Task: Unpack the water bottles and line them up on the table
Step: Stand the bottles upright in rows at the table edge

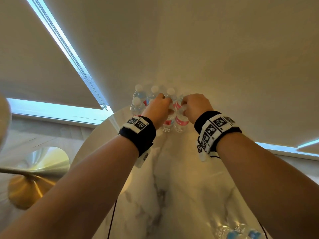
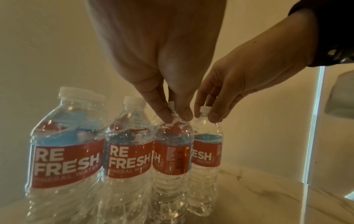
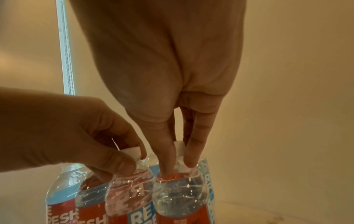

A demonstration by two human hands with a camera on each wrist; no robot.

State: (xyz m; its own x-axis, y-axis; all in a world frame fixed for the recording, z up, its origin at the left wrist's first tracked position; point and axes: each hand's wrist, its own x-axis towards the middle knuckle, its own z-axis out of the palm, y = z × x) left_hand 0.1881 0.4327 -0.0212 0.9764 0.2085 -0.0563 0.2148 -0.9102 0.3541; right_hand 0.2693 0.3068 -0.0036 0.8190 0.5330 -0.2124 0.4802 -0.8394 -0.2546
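Several clear water bottles with red and blue labels stand clustered at the far end of the marble table, by the wall. My left hand pinches the neck of one front bottle from above. My right hand pinches the neck of the bottle beside it. In the left wrist view the left hand grips the middle bottle and the right hand the right bottle. The right wrist view shows the right hand straddling a white cap.
Other bottles stand left of and behind the held pair. More bottles in clear wrap lie at the table's near right edge. A brass lamp base sits on the floor at left. A window blind with a bead chain hangs behind.
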